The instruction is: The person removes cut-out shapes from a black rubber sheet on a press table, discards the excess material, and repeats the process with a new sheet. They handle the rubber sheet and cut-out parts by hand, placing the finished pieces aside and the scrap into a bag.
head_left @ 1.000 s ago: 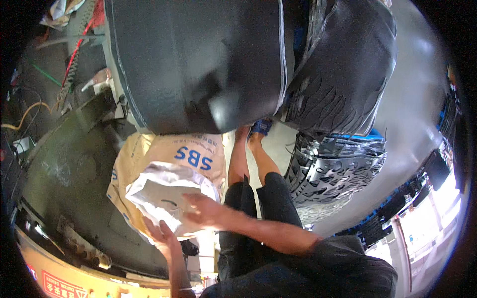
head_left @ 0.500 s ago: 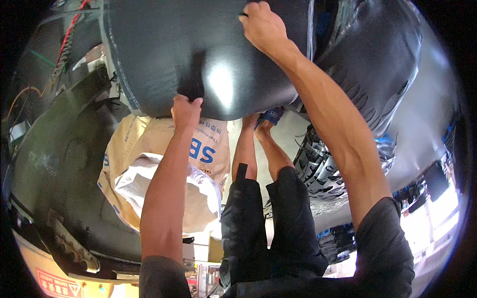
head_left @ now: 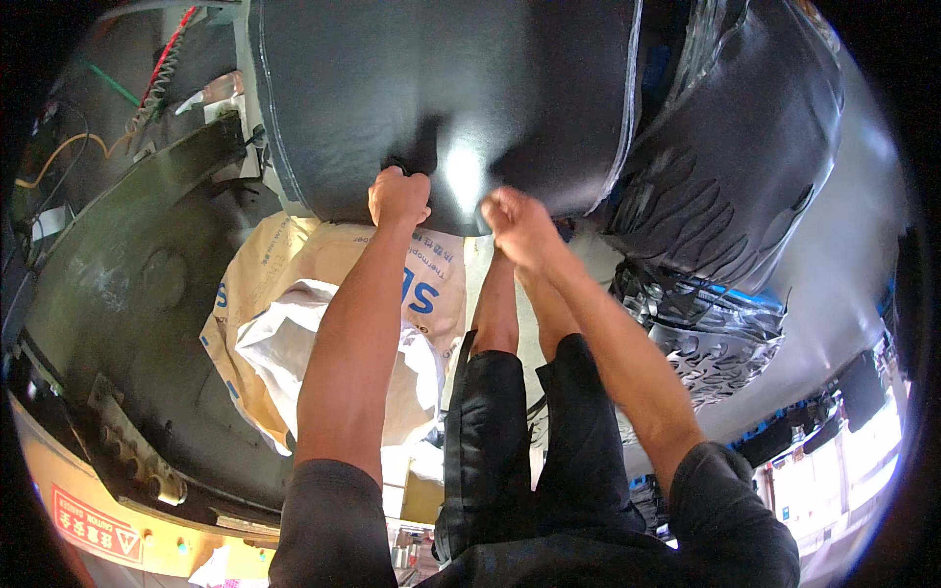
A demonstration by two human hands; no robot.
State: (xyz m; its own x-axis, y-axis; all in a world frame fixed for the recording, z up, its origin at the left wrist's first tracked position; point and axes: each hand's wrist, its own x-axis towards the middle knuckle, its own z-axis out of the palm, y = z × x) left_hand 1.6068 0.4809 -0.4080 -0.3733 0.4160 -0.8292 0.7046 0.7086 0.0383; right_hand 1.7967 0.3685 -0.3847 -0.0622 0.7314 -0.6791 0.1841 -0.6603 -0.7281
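Note:
A broad black padded surface (head_left: 343,88) with light stitched-looking side edges fills the top middle. At its near edge my left hand (head_left: 399,200) is closed, knuckles up. A bit of something dark shows past its fingers, too little to name against the black. Just to the right, my right hand (head_left: 520,227) is also closed, its fingers curled together and slightly blurred. What it grips, if anything, is hidden. Both hands are close to the near edge, a short gap apart.
Under my left forearm stands a tan paper sack (head_left: 338,257) with a white inner liner (head_left: 284,328) folded open. Dark cut-out sheets (head_left: 706,206) hang over a heap at right. A dark metal machine frame (head_left: 137,294) curves along the left. A red coiled hose (head_left: 169,61) hangs upper left.
My right hand has come down from the far part of the black surface to its near edge, beside my left hand. The left hand stays closed at that edge; the whole view has shifted slightly.

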